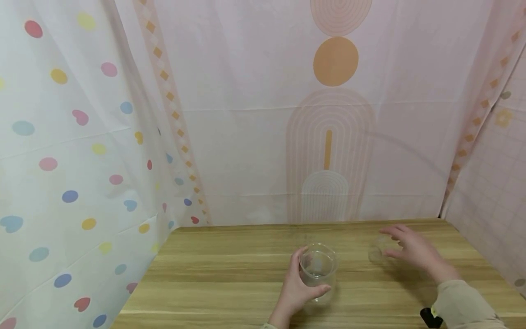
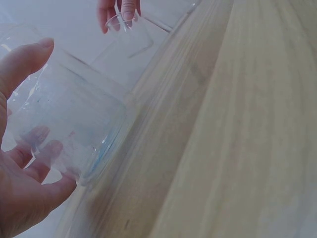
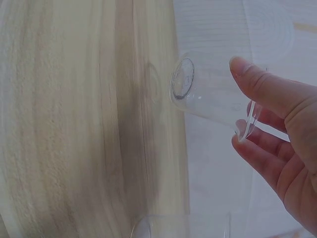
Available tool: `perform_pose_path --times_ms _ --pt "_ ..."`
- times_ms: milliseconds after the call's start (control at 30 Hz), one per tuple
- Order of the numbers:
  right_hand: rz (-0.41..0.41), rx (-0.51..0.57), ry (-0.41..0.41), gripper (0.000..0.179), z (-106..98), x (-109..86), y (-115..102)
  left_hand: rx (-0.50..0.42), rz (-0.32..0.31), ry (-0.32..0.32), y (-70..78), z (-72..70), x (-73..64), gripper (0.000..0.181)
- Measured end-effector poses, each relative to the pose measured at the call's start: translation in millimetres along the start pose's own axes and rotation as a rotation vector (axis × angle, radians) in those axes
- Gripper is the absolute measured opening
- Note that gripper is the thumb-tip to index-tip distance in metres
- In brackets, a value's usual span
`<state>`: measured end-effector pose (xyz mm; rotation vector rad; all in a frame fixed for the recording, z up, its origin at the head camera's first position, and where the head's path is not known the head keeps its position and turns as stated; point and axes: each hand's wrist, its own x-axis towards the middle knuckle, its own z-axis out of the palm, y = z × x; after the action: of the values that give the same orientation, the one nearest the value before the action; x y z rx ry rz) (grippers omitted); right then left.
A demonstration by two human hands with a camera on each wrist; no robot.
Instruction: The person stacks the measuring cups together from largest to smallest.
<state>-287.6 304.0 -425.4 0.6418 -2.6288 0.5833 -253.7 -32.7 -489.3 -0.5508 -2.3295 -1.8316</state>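
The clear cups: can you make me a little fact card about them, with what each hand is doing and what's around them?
Left hand: the left hand holds the bigger cup by its side
Right hand: the right hand holds the smaller cup near its rim
Bigger cup: see-through, rim up
Smaller cup: see-through, to the right of the bigger one; can't tell if it touches the table
Table: wooden table with streaky grain
Behind: patterned cloth
Left side: dotted cloth
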Motion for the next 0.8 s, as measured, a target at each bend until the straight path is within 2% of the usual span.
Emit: perform_pose_path --times_ms 800 --pt "0.028 0.099 0.036 0.057 2 0.1 -20 0.0 0.01 0.009 -1.1 0.0 -0.2 0.099"
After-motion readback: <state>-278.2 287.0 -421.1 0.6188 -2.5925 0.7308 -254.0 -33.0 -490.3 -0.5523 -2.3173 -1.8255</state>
